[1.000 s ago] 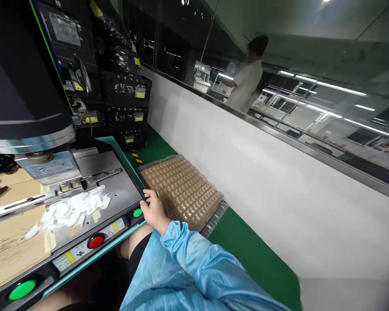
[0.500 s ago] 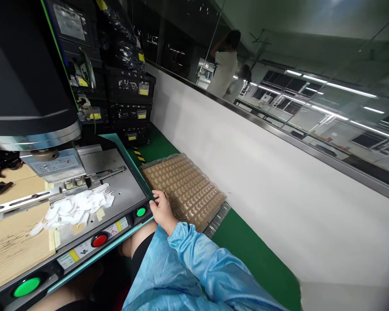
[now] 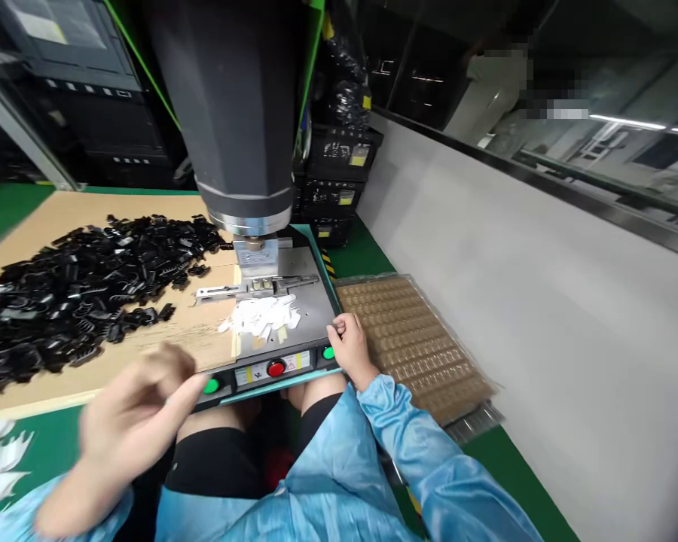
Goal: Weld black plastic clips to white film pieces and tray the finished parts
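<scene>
My right hand (image 3: 350, 345) rests at the right corner of the machine's front panel, beside a green button (image 3: 328, 352). Its fingers are loosely curled, and I see nothing in them. My left hand (image 3: 141, 410), blurred by motion, hovers in front of the left green button (image 3: 211, 385). The thumb stretches forward, apart from the bent fingers, with no object visible between them. Between both hands lies a red button (image 3: 276, 367). Small white pieces (image 3: 263, 315) form a loose pile on the metal plate (image 3: 310, 301), under the machine head (image 3: 248, 165) and its metal fixture (image 3: 260, 286).
A large heap of black plastic parts (image 3: 118, 263) covers the cardboard (image 3: 203, 331) on the left. More white pieces (image 3: 0, 459) lie at lower left. A blister tray (image 3: 418, 339) sits right of the machine by the white wall (image 3: 486, 263). Black crates (image 3: 333, 192) stand behind.
The view has swung left, bringing the black heap and my left hand into sight. My right hand stays by the right green button, its fingers still curled.
</scene>
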